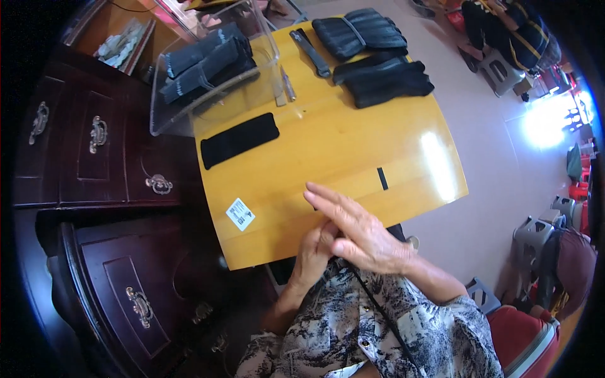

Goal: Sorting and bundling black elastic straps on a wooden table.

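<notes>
At table (353,151) edge, right hand (359,230) hides left hand (312,255) fingers.

Glossy yellow wood on the counter (353,145), varnished so smooth it throws back a bright glare, with a white paper sticker (240,214) stuck flat on it. The black cloth strip (239,140) looks matt and soft, the stacked black bundles (372,53) ribbed and knitted, and the clear plastic box (252,94) shines like glass. Beside it, the dark cabinet (94,151) is polished wood with dull brass-coloured metal handles (97,133).
</notes>
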Tool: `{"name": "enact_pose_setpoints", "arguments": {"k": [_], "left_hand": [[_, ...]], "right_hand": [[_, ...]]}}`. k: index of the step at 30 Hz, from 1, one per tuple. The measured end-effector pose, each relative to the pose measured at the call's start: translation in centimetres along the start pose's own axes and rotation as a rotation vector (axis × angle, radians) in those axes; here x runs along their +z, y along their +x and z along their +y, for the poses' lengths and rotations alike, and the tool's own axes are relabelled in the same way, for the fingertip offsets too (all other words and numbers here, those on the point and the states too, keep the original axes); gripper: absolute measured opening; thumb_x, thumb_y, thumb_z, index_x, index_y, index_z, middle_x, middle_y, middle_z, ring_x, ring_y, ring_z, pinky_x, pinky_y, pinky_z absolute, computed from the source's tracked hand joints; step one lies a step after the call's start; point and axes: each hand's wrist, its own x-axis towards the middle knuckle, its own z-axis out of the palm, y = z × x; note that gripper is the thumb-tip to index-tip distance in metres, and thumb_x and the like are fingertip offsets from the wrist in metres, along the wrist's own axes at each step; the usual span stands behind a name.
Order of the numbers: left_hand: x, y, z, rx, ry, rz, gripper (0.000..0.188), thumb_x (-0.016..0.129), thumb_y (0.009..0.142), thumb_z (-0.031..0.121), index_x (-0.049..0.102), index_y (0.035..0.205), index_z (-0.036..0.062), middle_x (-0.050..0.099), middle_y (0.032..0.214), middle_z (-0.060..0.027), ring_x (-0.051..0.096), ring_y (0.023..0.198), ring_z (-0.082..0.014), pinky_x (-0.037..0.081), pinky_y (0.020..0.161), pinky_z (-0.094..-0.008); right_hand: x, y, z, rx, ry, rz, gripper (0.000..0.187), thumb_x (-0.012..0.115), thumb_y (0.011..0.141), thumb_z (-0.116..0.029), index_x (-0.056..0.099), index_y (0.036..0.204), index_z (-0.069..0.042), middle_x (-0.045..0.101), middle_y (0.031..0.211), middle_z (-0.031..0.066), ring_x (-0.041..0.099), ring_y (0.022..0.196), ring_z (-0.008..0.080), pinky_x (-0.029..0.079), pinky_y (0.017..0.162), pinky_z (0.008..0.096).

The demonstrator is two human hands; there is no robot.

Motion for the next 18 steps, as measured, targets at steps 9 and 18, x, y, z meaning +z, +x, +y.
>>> {"name": "enact_pose_setpoints", "arguments": {"k": [9, 18], "left_hand": [[-0.6, -0.8, 0.8, 0.167, 0.184, -0.042, 0.037, 0.041, 0.103, 0.03, 0.051, 0.115, -0.0039, 0.05, 0.079, -0.0042, 0.049, 0.069, -0.0134, 0.045, 0.066, -0.0303], [-0.4, -0.9, 0.8, 0.321, 0.33, -0.018, 0.036, 0.042, 0.103, 0.029, 0.054, 0.109, -0.0046, 0.061, 0.085, -0.0109, 0.06, 0.075, -0.0221, 0.048, 0.069, -0.0346]], "right_hand": [[1.2, -0.4, 0.4, -0.179, -0.322, 0.02, 0.075, 0.029, 0.097, -0.056, 0.021, 0.15, -0.005, 0.022, 0.155, 0.0161, 0.019, 0.143, 0.0372, 0.017, 0.116, 0.0457], [1.7, -0.2, 0.2, -0.135, -0.141, 0.096, 0.07, 0.025, 0.098, -0.057, 0.025, 0.151, -0.011, 0.029, 0.154, 0.0108, 0.017, 0.144, 0.0352, 0.019, 0.114, 0.0479]]}}
